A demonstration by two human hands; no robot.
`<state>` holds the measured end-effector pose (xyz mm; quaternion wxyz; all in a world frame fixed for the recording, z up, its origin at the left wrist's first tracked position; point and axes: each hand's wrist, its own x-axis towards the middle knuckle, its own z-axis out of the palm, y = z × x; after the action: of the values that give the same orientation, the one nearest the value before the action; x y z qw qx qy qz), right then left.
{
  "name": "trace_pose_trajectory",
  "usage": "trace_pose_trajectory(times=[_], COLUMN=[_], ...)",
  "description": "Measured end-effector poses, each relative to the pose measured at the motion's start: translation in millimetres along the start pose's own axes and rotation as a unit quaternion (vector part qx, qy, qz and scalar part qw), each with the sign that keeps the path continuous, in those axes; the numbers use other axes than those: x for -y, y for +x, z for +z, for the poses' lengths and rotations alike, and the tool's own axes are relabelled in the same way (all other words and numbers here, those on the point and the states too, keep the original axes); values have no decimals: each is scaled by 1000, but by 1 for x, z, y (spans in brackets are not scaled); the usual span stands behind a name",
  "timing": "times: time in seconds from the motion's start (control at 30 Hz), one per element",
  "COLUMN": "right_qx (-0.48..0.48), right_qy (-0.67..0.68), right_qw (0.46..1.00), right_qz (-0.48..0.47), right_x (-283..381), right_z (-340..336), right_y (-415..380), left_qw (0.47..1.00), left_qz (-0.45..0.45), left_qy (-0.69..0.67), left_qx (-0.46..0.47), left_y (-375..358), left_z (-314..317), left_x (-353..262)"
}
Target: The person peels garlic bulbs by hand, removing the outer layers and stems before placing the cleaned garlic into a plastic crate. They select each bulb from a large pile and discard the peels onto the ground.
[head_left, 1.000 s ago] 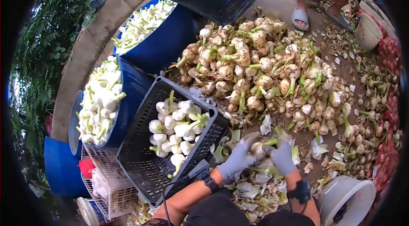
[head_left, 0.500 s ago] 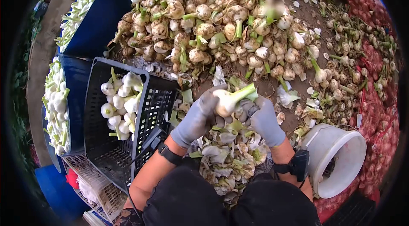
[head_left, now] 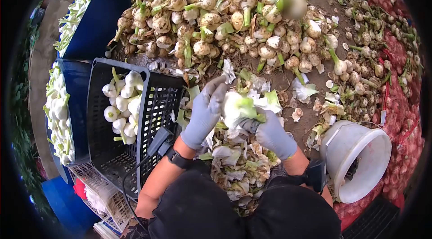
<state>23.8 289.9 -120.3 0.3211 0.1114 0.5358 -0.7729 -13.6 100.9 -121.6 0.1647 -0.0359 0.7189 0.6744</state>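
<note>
A white garlic bulb (head_left: 235,107) with a green stem is between my gloved hands, its outer skin partly loosened into pale flaps. My right hand (head_left: 272,133) grips it at the stem side, fingers closed round the stem and skin. Raised at the bulb's left side is my left hand (head_left: 207,110), fingers stretched upward and nothing visible in them. Under both hands, a heap of peeled-off garlic skins (head_left: 238,162) covers the lap area. Just left of my left hand stands a black plastic crate (head_left: 157,108) holding several cleaned garlic bulbs (head_left: 121,104).
Ahead lies a big pile of unpeeled garlic (head_left: 202,18). A white bucket (head_left: 333,149) leans at the right, near red mesh sacks (head_left: 402,131). Blue containers (head_left: 76,104) filled with white garlic line the left side, with a pale slatted crate (head_left: 110,200) below.
My left hand has come off the bulb and lifted with straightened fingers. The bulb has turned and its skin now hangs loose, while my right hand shifted slightly left and downward.
</note>
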Motion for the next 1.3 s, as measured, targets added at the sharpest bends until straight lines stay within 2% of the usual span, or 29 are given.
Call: trace_pose_trajectory(times=[0.03, 0.1, 0.13, 0.17, 0.2, 0.27, 0.3, 0.37, 0.4, 0.43, 0.5, 0.53, 0.6, 0.63, 0.7, 0.73, 0.77, 0.83, 0.87, 0.97, 1.0, 1.03, 1.07, 1.1, 1.13, 1.17, 1.2, 1.23, 1.3], right_qx=[-1, -7, 21, 16, 13, -38, -38, -186, -163, -159, 116, 122, 273, 273, 145, 69, 45, -57, -60, -20, -16, -16, 66, 95, 122, 199, 277, 262, 143], right_qy=[-2, -86, -112, -115, -191, -305, -307, -574, -597, -596, -605, -602, -670, -672, -680, -684, -672, -521, -433, -435, -543, -546, -430, -374, -317, -353, -384, -394, -672], right_qw=[1000, 994, 993, 993, 981, 950, 949, 796, 785, 786, 787, 788, 677, 675, 714, 720, 737, 800, 834, 841, 795, 792, 862, 889, 912, 893, 866, 868, 725], right_qz=[-1, -69, -27, -26, -40, -59, -59, -50, -39, -41, 28, 23, 134, 134, 79, -98, -59, -291, -336, -320, -270, -271, -261, -247, -230, -196, -159, -151, -34], right_x=[2, 5, -6, -6, -7, 8, 11, 13, 9, -1, -23, -25, -11, -5, 6, -11, 21, 45, 55, 60, 63, 54, 36, 33, 30, 39, 46, 52, 65], right_z=[-1, -7, -15, -17, -16, -13, -19, -37, -40, -42, -35, -28, -13, -15, -24, -34, -15, 10, 22, 41, 38, 39, 40, 39, 38, 39, 35, 24, 4], right_y=[5, 8, 10, 7, 4, -3, 0, 1, -3, -7, -15, -20, -31, -31, -30, -27, -21, 3, 11, 30, 32, 33, 32, 24, 17, 5, -4, -8, -11], left_qw=[1000, 959, 960, 986, 991, 988, 989, 936, 950, 951, 942, 915, 924, 932, 917, 844, 879, 914, 924, 913, 933, 912, 887, 860, 951, 896, 897, 849, 789], left_qz=[23, 199, 178, 59, -63, -101, -100, -178, -84, -84, -65, -105, 12, 67, 72, 44, 52, 0, 36, -16, 32, 34, 38, 43, 96, 132, 218, 255, 285], left_qy=[-20, 194, 199, 110, 23, -47, -48, -286, -286, -284, -328, -388, -376, -340, -373, -523, -469, -397, -372, -404, -354, -405, -455, -502, -172, -245, -114, 153, 129], left_qx=[7, 57, 85, 114, 117, 104, 103, 100, 91, 87, 0, 14, -75, -106, -126, -110, -63, -89, -88, -55, -53, -63, -73, -82, -238, -346, -368, -436, -528], left_y=[-1, -1, 0, -1, -1, -2, -3, -8, -9, -9, -6, -6, -6, -7, -26, -30, -25, -18, -18, -12, -14, -14, -14, -13, -21, -16, -18, -28, -48], left_z=[4, 2, 1, 2, 2, 4, 2, -4, 3, 3, -4, -22, -43, -52, -60, -77, -77, -58, -37, -13, -14, -24, -34, -45, -38, -65, -103, -118, -178], left_x=[-5, -2, -4, -8, -11, -5, -3, -5, 3, 4, -1, -16, -31, -43, -81, -73, -73, -72, -75, -69, -66, -61, -56, -51, -84, -78, -76, -96, -98])
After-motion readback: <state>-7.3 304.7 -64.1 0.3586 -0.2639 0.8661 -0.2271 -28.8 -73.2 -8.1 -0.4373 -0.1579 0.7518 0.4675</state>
